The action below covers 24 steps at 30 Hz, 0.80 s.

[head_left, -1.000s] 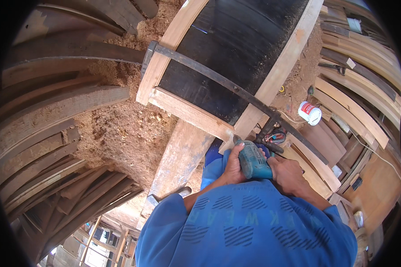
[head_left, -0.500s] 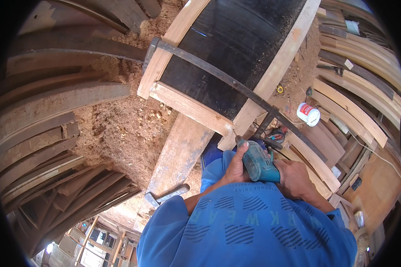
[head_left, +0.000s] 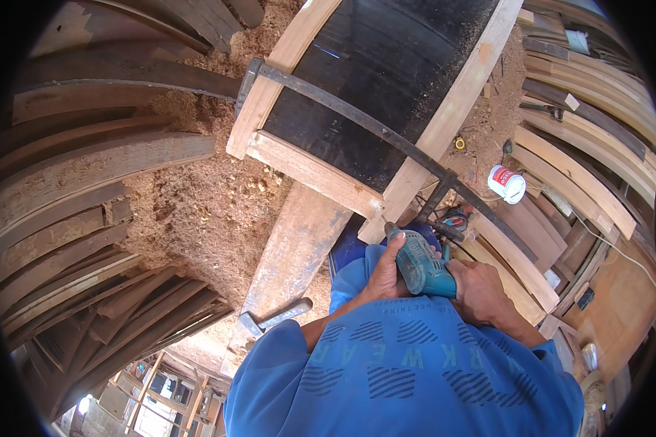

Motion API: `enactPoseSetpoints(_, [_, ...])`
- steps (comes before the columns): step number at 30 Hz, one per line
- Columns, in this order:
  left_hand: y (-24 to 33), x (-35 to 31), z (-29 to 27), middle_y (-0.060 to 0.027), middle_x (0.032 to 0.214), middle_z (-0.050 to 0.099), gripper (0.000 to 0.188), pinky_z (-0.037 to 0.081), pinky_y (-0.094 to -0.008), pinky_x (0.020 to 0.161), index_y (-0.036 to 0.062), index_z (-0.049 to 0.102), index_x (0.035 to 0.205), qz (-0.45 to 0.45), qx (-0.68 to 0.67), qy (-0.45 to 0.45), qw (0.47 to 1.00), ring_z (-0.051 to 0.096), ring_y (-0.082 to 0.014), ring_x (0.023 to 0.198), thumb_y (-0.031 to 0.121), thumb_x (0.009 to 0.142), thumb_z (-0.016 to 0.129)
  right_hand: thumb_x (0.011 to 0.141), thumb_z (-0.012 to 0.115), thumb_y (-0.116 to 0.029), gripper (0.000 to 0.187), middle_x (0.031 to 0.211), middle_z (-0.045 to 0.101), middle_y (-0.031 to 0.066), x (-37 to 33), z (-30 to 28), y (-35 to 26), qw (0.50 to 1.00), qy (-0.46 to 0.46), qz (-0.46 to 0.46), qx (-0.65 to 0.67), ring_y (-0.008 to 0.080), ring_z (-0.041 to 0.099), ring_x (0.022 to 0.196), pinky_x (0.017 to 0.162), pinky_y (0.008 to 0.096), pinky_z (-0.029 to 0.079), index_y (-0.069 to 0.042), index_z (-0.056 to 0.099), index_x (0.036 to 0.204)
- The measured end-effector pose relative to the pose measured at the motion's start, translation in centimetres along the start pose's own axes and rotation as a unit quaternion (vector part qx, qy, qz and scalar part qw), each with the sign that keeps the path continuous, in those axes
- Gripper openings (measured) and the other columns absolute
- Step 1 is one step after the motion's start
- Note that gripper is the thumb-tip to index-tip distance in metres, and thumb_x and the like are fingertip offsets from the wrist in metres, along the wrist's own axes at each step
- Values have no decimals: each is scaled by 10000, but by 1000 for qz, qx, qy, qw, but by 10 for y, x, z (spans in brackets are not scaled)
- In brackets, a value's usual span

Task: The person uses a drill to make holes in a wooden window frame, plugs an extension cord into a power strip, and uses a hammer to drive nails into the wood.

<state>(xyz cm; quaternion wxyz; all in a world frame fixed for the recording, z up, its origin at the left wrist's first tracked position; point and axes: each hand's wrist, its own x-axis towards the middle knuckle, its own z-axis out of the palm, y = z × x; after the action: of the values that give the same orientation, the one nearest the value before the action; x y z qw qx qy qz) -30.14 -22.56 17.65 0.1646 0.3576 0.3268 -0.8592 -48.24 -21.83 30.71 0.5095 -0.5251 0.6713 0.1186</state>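
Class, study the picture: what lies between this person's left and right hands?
The head view shows a teal power drill there, its body between the left hand and the right hand, both gripping it.

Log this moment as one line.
left hand: holding teal drill | right hand: holding drill's rear | drill: pointed at wooden frame's corner | bar clamp: lying across frame

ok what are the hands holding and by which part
A teal power drill: left hand around its body, right hand at its rear end.
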Motion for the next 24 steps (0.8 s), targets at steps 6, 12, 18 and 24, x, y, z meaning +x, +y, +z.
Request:
enactPoseSetpoints(6, [0,0,1,-251,1149,636,543,505,-560,1020,5,564,1214,5,4,12,1000,631,-403,1112,411,888,719,748,732,-276,331,842,674,231,3,-2,-3,1000,-6,-1,-1,452,649,801,729,521,495,-34,612,940])
enactPoseSetpoints(12, [2,-2,1,-252,1170,627,581,501,-559,1022,5,556,1239,0,-3,4,1000,625,-401,1121,463,905,683,760,688,-219,300,815,668,261,12,-13,-11,998,-46,4,-33,459,657,792,727,527,506,17,603,925])
enactPoseSetpoints(18, [7,1,-5,-259,1188,622,603,502,-545,1020,-5,549,1263,-1,-34,-4,999,624,-395,1120,481,921,651,755,690,-228,338,798,675,247,16,-22,-27,996,-60,-4,-67,435,675,778,721,520,523,30,613,961])
enactPoseSetpoints(24, [4,4,-11,-257,1175,624,606,512,-530,997,-24,548,1250,7,-23,-20,1000,626,-383,1091,483,928,630,754,728,-276,379,819,673,231,15,-3,-17,996,-48,0,-79,415,677,782,721,510,525,6,609,978])
